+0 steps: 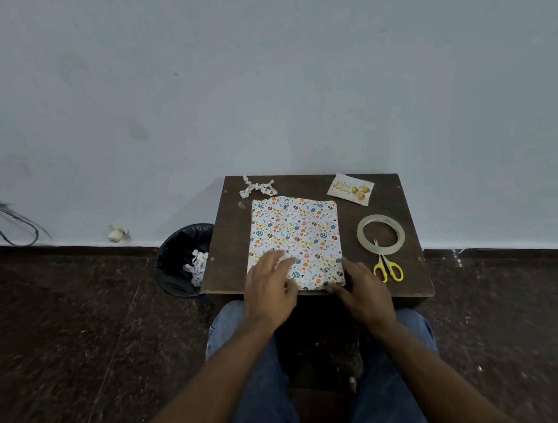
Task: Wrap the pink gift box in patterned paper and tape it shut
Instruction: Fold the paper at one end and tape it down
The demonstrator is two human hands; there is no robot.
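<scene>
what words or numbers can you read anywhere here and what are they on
"Happy Birthday" in gold script, on the small white card at the far right of the table.
The tape roll: faint marks on its inner ring, too small to read.
The patterned paper: shapes only, no text.
Nothing else carries writing.

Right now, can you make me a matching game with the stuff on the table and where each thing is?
Things:
1. scissors
2. card
3. bow
4. tape

Places:
A. far left corner of the table
B. far right, beyond the tape
C. right side, with the scissor tips lying inside its ring
D. near right, beside the right hand

Pairs: 1-D, 2-B, 3-A, 4-C
</scene>
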